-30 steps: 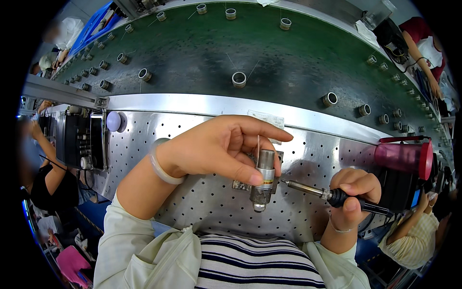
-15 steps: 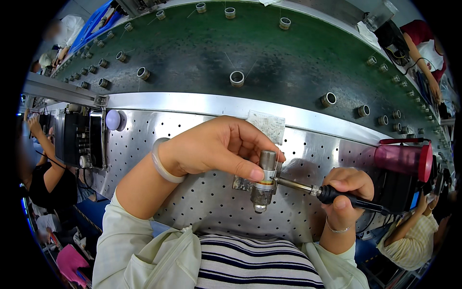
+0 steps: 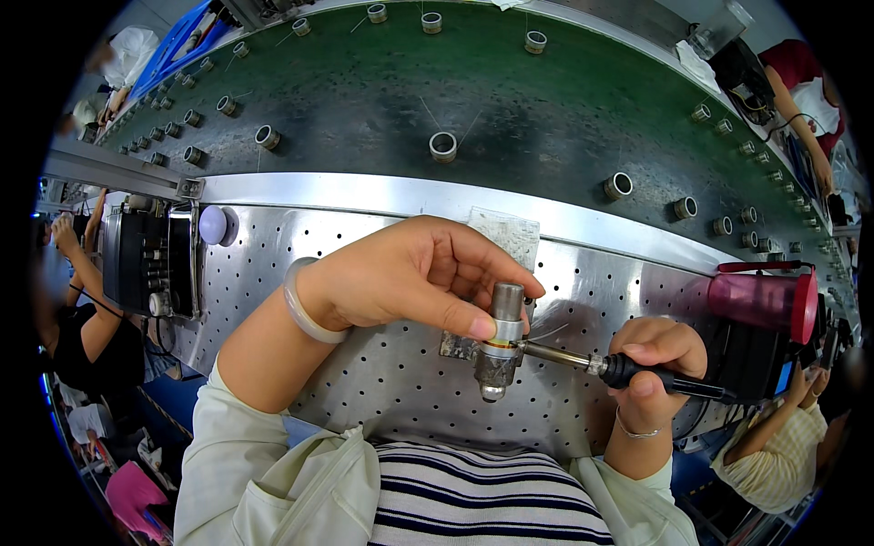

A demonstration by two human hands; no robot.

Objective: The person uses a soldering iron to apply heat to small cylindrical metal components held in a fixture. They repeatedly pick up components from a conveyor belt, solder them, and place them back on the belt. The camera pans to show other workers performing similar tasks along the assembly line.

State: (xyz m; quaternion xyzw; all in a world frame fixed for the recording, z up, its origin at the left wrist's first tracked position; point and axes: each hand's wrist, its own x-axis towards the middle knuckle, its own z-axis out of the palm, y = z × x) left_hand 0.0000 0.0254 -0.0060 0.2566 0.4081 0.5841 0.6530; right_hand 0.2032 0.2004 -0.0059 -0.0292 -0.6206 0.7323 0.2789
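Note:
My left hand point(image 3: 423, 282) is closed, thumb and fingers around a stepped metal cylinder point(image 3: 506, 300) standing upright with a rounded lower end. A silvery ring point(image 3: 503, 332) with a thin yellowish band sits around its middle, beside my thumb tip. In my closed right hand point(image 3: 663, 355) is a soldering iron point(image 3: 621, 369) with a black handle and metal barrel. It points left, and its tip meets the ring's right side. Fine wires point(image 3: 551, 329) stick out to the right of the ring, above the barrel. A dark metal block point(image 3: 455, 347) lies partly hidden behind the cylinder.
Beyond the perforated metal bench point(image 3: 391, 400) runs a green conveyor belt point(image 3: 346, 118) carrying several metal rings point(image 3: 442, 147). A purple knob point(image 3: 214, 225) and black equipment box point(image 3: 137, 264) are at left; a pink cup point(image 3: 765, 302) stands at right. A greyish pad point(image 3: 506, 237) lies behind my left hand. Other people work at both sides.
The fine wires now splay out to the right above the iron. My left fingertips have shifted slightly. The rings on the belt have moved a little to the left.

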